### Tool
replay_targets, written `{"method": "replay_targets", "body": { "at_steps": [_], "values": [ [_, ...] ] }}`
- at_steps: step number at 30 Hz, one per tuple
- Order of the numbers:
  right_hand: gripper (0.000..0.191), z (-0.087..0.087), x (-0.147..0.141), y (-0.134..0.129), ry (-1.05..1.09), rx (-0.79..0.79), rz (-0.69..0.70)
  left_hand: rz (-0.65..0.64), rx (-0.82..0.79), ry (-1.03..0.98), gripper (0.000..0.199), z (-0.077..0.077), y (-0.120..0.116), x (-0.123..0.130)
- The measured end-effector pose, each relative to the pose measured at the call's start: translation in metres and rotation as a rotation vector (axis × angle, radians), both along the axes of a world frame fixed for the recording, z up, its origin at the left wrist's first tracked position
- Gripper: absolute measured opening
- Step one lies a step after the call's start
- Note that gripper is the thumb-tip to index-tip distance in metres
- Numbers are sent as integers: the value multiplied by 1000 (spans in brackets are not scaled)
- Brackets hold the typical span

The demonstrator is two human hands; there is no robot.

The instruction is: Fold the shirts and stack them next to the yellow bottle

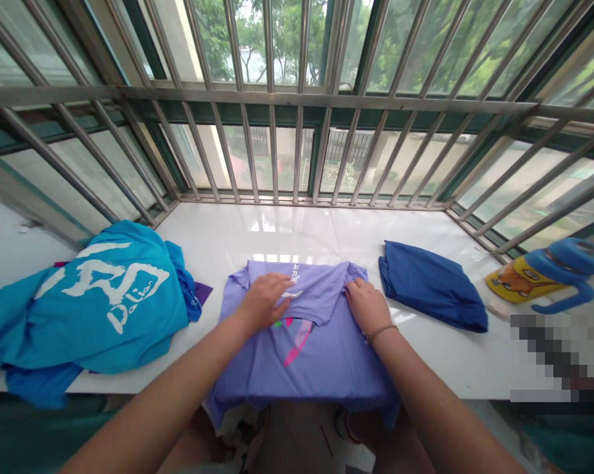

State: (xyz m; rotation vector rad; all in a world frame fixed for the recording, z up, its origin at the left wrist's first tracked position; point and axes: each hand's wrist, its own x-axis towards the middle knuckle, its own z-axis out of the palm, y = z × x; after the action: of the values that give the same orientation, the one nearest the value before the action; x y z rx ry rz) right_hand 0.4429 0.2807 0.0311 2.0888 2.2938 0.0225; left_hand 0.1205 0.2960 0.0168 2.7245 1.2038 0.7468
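Note:
A purple T-shirt (pixel 326 362) lies spread over the sill, its upper part folded down and its lower edge hanging over the front. White lettering and a pink, red and green print show on it. My left hand (pixel 266 300) rests on the folded part near the lettering, fingers stretched out and holding nothing. At the right side of the fold, my right hand (pixel 367 305) has its fingers curled onto the fabric by the sleeve. Its fingertips are partly hidden in the cloth.
On the left lies a heaped blue T-shirt (pixel 129 309) with white lettering. Right of the purple shirt are a folded dark blue garment (pixel 430 283) and a blue and yellow bottle (pixel 534 276) with a handle. Metal window bars (pixel 297 99) stand behind the white sill (pixel 297 227).

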Motion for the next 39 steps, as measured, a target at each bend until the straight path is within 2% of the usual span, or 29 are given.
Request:
{"method": "replay_targets", "body": {
  "at_steps": [1,3,5,7,11,15,16,18,21,24,26,29,33,36,39],
  "values": [
    [29,-1,0,0,-6,7,6,-114,-26,57,44,3,-7,28],
    [30,-1,2,0,-6,20,13,-219,-70,194,55,6,-14,80],
    [31,0,6,-1,7,40,14,-211,-154,286,35,9,-10,117],
    [32,1,10,-1,25,64,17,-171,-241,294,22,13,3,134],
    [32,1,19,-3,51,103,62,-91,-301,211,24,25,26,134],
    [30,-4,24,-5,55,99,112,16,-417,250,48,27,20,135],
    [30,-5,24,-5,54,95,117,31,-428,262,45,25,16,137],
    [30,-6,25,-6,55,84,123,55,-442,224,28,20,13,143],
    [30,-4,25,-6,54,62,137,94,-533,-12,25,18,24,146],
    [29,3,27,-10,63,56,169,170,-654,-316,29,24,45,145],
    [29,7,28,-16,73,55,224,188,-703,-412,30,28,56,145],
    [28,11,29,-26,87,2,330,99,-745,-323,28,28,58,148],
    [33,12,29,-33,131,-39,383,-44,-704,-49,29,20,41,154],
    [38,13,32,-27,131,9,319,-75,-608,65,31,16,28,153],
    [31,17,37,-7,117,84,185,36,-490,85,35,18,28,142]
  ]
}}
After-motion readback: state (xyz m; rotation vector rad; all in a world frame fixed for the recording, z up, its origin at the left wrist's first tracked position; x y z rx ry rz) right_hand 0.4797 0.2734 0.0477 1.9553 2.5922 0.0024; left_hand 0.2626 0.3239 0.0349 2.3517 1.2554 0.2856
